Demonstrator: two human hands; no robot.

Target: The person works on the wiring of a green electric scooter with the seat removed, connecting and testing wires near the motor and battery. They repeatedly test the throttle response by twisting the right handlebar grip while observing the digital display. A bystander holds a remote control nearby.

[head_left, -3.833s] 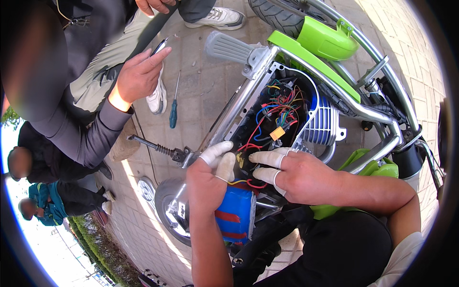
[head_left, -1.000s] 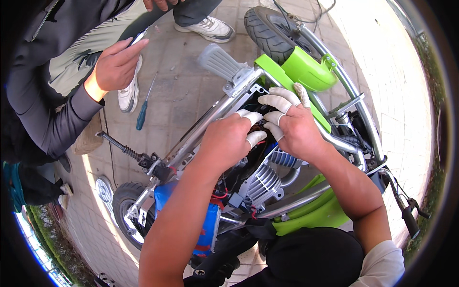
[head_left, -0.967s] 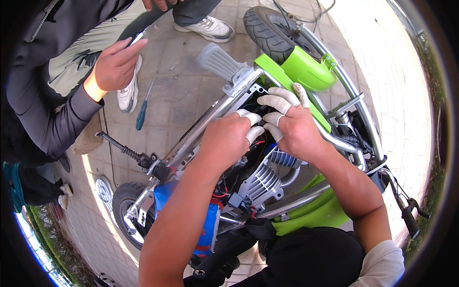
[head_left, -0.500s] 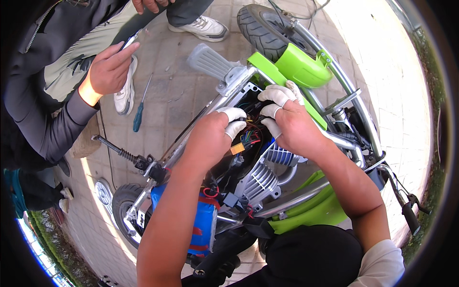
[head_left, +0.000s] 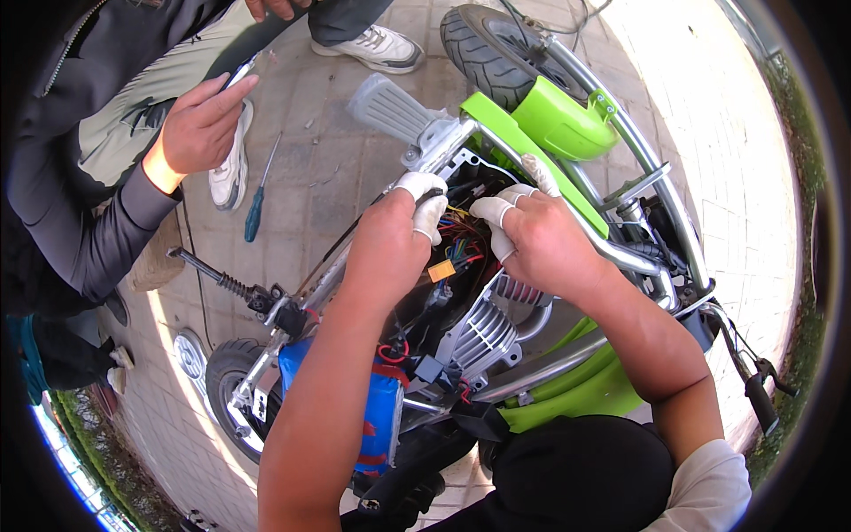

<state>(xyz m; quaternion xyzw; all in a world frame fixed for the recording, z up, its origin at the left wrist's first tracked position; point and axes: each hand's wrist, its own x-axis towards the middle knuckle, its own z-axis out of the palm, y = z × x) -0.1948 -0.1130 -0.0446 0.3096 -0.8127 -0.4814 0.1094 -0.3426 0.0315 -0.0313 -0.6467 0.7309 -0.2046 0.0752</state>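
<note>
A small motorbike with a silver frame (head_left: 567, 390) lies on its side, its wiring bay exposed. White covers sheathe the fingertips of both hands. My left hand (head_left: 397, 232) pinches a small black connector at the bay's left edge. Facing it, my right hand (head_left: 539, 229) has its fingers closed on thin wire; the exact grip is hidden. A yellow wire (head_left: 457, 211) runs between the two hands. Below them lie a bundle of coloured wires (head_left: 464, 250) and an orange-yellow connector (head_left: 441, 270). The finned engine (head_left: 483, 334) sits nearer to me.
A blue wrapped battery pack (head_left: 379, 417) is beside my left forearm. Green body panels (head_left: 567, 124) and the front wheel (head_left: 483, 58) are at the far side. A screwdriver (head_left: 256, 213) lies on the paving. At left, another person's hand (head_left: 199, 129) holds a slim tool.
Both hands have shifted slightly; the left has moved up and left, the right a little left. The gap between them is wider, showing the yellow wire and more of the bundle.
</note>
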